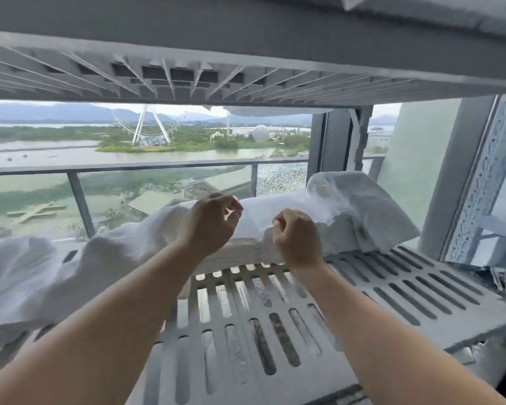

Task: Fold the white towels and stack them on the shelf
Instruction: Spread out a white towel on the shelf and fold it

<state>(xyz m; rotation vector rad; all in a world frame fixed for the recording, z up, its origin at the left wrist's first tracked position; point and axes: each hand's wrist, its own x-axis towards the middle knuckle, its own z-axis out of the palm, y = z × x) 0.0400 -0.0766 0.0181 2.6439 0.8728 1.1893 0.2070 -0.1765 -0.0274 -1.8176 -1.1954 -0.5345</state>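
Note:
A loose white towel (260,217) lies across the back of the grey slotted shelf (415,285), draped over a flat stack of folded towels (234,252). My left hand (209,222) pinches the towel's upper edge with fingers curled. My right hand (297,238) is closed in a fist on the same towel a little to the right. A rumpled white towel (362,211) sits bunched at the shelf's back right. More crumpled white cloth (35,273) spreads over the left of the shelf.
A second slotted shelf (216,68) hangs close overhead, with white cloth on top. A perforated metal upright (485,176) and a grey post stand at the right. Behind the shelf is a window with a railing (114,169).

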